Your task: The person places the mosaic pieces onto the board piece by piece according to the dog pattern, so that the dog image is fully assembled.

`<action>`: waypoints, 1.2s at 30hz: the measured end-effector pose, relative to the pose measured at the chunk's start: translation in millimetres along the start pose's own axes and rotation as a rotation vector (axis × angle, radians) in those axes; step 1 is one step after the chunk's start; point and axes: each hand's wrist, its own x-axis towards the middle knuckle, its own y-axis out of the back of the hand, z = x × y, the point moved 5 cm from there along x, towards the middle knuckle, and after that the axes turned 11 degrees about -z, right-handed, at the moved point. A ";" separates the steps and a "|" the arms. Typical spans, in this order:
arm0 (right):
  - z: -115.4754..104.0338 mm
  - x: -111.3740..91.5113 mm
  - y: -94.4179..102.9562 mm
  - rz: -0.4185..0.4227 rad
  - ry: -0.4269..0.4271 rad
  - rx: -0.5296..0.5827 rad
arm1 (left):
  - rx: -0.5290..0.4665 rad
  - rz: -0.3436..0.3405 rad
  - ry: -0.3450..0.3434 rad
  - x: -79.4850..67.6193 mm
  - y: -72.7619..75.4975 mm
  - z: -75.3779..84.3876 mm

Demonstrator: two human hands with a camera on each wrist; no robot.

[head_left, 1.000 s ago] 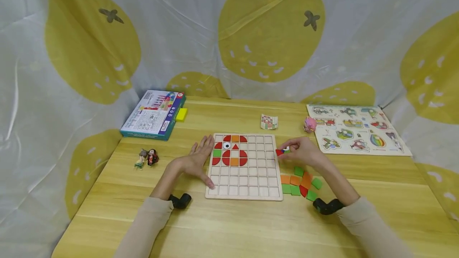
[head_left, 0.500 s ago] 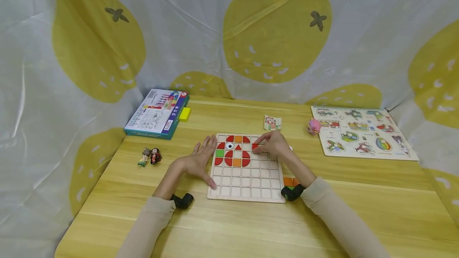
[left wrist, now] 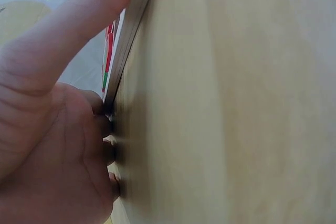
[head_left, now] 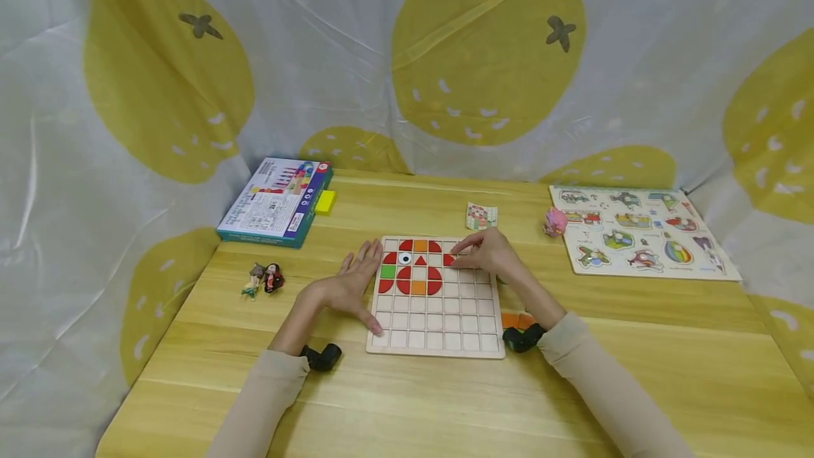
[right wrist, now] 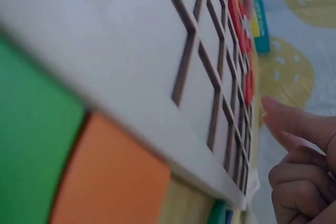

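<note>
In the head view a square wooden grid board [head_left: 417, 341] lies on the table, with red, orange and green tiles and a white eye tile [head_left: 405, 259] in its upper left cells. My left hand [head_left: 343, 293] steadies its left side, fingers spread along the edge and thumb on the lower left corner. The left wrist view shows that thumb [left wrist: 68, 30] at the board's edge. My right hand [head_left: 490, 254] reaches over the board's upper right, thumb and index finger pinching a red curved tile [head_left: 448, 259] at a cell in the second row. Its other fingers curl in.
Orange tiles [head_left: 511, 320] lie right of the board, partly hidden by the right wrist. A pattern card [head_left: 481, 216], a pink figure [head_left: 555, 222] and a picture puzzle board [head_left: 642, 232] stand behind. At left are a game box [head_left: 273, 202], a yellow block [head_left: 325, 202] and small figurines [head_left: 263, 279].
My right hand has moved left from beside the board to over it, bringing the red tile to a second-row cell. In the last half second it has stayed there. The left hand has stayed put.
</note>
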 end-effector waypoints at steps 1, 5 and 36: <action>1.6 -3.4 5.5 0.000 0.006 -0.002 | -0.001 -0.003 0.001 0.0 0.3 0.4; 16.3 -25.0 32.6 0.014 0.008 -0.029 | -0.004 -0.013 0.006 -0.8 0.8 1.3; 52.2 -23.9 62.1 0.112 -0.107 -0.079 | 0.007 -0.004 -0.011 1.5 -0.2 -3.9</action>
